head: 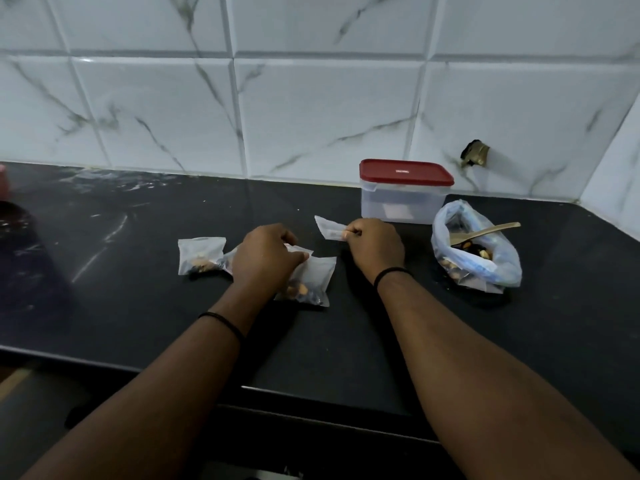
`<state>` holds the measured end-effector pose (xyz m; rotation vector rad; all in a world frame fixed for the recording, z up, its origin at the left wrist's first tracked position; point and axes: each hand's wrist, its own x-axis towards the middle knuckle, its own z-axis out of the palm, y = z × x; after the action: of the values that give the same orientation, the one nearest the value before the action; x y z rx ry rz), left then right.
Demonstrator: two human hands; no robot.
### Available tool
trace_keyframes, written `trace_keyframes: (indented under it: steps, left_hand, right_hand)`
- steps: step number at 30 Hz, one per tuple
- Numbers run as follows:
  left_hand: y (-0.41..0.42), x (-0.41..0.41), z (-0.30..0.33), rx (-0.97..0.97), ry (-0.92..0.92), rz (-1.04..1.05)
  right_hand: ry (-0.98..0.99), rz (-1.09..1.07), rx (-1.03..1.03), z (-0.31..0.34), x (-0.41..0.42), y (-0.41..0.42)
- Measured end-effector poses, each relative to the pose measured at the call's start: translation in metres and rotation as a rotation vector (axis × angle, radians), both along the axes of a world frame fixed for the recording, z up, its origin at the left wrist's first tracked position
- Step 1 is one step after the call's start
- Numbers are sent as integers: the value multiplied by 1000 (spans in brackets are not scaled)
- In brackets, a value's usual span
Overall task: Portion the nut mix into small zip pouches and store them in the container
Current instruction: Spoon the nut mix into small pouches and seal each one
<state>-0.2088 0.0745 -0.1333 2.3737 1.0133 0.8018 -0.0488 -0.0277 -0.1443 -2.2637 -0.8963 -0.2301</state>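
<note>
Right hand (375,242) pinches empty zip pouch (329,227) at frame center; thin, floppy, slippery, best held by its rim. Left hand (265,258) grips filled pouch (311,282) beside it; lidded container (403,195) behind.

A glossy black stone worktop (138,271) meets white, grey-veined marble-pattern wall tiles (311,109); the clear plastic container (401,202) has a dark red lid (405,172).

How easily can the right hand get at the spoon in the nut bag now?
Probably easily, once freed: the spoon sticks out of the open bag beside the right hand, nothing between them. But that hand pinches an empty pouch.
</note>
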Motion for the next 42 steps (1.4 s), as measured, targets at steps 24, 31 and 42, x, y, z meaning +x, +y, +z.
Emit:
trace_keyframes:
  steps: [24, 31, 42]
  left_hand:
    - [-68, 122, 16, -430, -321, -685]
    - [-80, 125, 11, -434, -575, -429]
    - [-84, 118, 10, -666, -588, -557]
  right_hand:
    - [-74, 2, 536, 16, 33, -111]
    - [-67, -58, 578, 13, 27, -105]
    - [110, 35, 587, 8, 19, -95]
